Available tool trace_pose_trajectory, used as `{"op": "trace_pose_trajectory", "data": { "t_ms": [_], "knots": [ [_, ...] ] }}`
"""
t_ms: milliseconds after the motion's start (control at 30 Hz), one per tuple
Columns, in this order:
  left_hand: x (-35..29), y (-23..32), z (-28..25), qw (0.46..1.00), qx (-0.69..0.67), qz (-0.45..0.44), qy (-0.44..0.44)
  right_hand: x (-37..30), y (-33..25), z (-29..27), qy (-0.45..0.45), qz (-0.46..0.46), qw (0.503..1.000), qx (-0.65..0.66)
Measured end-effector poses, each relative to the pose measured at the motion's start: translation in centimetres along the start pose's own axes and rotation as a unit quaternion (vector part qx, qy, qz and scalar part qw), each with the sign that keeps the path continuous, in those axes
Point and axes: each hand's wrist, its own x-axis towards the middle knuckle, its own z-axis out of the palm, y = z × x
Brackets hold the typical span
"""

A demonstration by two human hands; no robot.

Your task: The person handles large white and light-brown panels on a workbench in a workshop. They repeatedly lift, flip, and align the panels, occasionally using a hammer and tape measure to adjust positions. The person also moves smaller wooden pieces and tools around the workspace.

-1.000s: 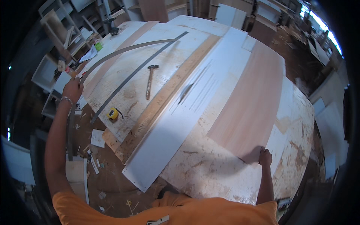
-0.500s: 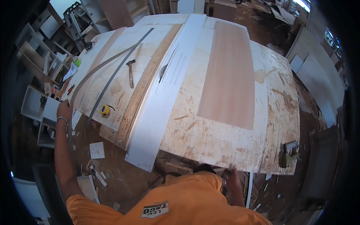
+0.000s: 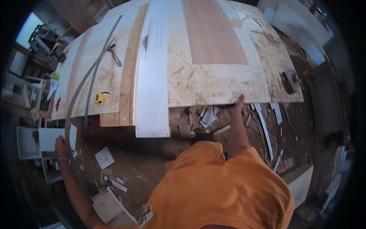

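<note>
My left hand (image 3: 61, 147) is closed around the near end of a long, flexible grey strip (image 3: 78, 84). The strip bows up across the left side of the worktable (image 3: 217, 86), over a straight dark strip (image 3: 91, 86) lying there. At the table's front edge my right hand (image 3: 237, 106) grips the board edge, its thumb on top and its other fingers mostly hidden below. A hammer (image 3: 116, 58) and a yellow tape measure (image 3: 99, 98) lie between the strips and a long timber bar (image 3: 129, 72). Beside the bar, a long white board (image 3: 151, 95) overhangs the front edge.
A reddish-brown thin panel (image 3: 213, 38) lies on the table's right half. A dark green tool (image 3: 290, 82) sits at the right corner. Offcuts (image 3: 105, 157) and scraps litter the floor below. White cabinet boxes (image 3: 28, 141) stand at the left.
My left hand has come nearer my body, drawing the strip toward me. My right arm has reached forward onto the table edge. The view has turned and shifted, so the table sits higher.
</note>
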Motion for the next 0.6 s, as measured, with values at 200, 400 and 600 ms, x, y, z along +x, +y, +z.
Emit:
{"op": "trace_pose_trajectory", "data": {
  "t_ms": [200, 400, 600],
  "knots": [
    [-3.0, -5.2, 3.7, 0.999, -0.013, -0.016, -0.026, 2.8, -0.1, -2.0, 0.079, -0.091, 0.989, -0.083],
    [-5.1, -6.4, 4.8, 0.998, -0.052, -0.033, 0.000, 2.1, 0.3, -0.8, 0.140, -0.073, 0.981, -0.114],
    [-6.3, -3.1, 7.3, 0.989, -0.112, -0.092, -0.021, 1.1, -0.4, -0.6, 0.169, -0.077, 0.977, -0.106]
  ]
}}
